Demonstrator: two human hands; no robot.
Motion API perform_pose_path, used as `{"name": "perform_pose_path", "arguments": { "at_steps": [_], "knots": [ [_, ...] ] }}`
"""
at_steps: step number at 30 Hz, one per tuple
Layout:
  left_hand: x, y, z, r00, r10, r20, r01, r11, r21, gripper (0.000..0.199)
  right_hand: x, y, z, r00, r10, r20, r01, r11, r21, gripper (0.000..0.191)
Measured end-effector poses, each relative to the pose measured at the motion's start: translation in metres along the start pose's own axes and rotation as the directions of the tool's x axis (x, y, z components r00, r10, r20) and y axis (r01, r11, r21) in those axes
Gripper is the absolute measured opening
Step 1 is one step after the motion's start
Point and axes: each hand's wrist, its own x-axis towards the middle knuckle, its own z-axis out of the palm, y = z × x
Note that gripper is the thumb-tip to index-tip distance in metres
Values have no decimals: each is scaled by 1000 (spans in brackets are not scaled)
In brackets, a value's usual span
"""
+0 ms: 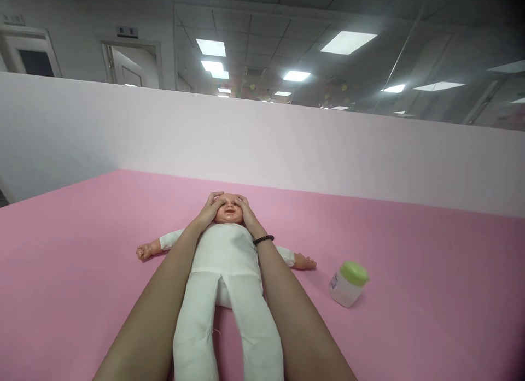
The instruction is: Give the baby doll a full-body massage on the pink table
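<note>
A baby doll (pixel 227 250) with a white cloth body lies on its back, arms spread, its legs toward me. My left hand (pixel 211 207) rests against one side of the doll's head (pixel 229 211), the thumb near its eye. On the other side of the head is my right hand (pixel 245 209), its thumb also near an eye. Both hands cup the head between them, and some fingers are hidden behind it. A dark beaded bracelet (pixel 263 239) circles my right wrist.
The doll lies on a pink surface (pixel 389 326). To its right stands a clear jar (pixel 348 287) with a green lid. A white partition (pixel 287 146) runs along the back, with doors and ceiling lights beyond it.
</note>
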Motion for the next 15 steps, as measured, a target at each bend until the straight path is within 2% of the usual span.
{"name": "perform_pose_path", "arguments": {
  "at_steps": [4, 9, 15],
  "knots": [
    [3, -2, -1, 1000, 29, -7, -29, 999, 18, 43, -1, 2, 0, 1000, 0, 14, -1, 999, 50, 49],
    [2, -4, -1, 999, 47, 13, -47, 999, 6, 53, -11, -5, -1, 997, 16, 75, -15, 1000, -12, 61],
    [-2, 0, 0, 999, 36, -9, -36, 998, 47, 51, -10, -7, 1, 998, 34, 61, -34, 999, -1, 57]
  ]
}}
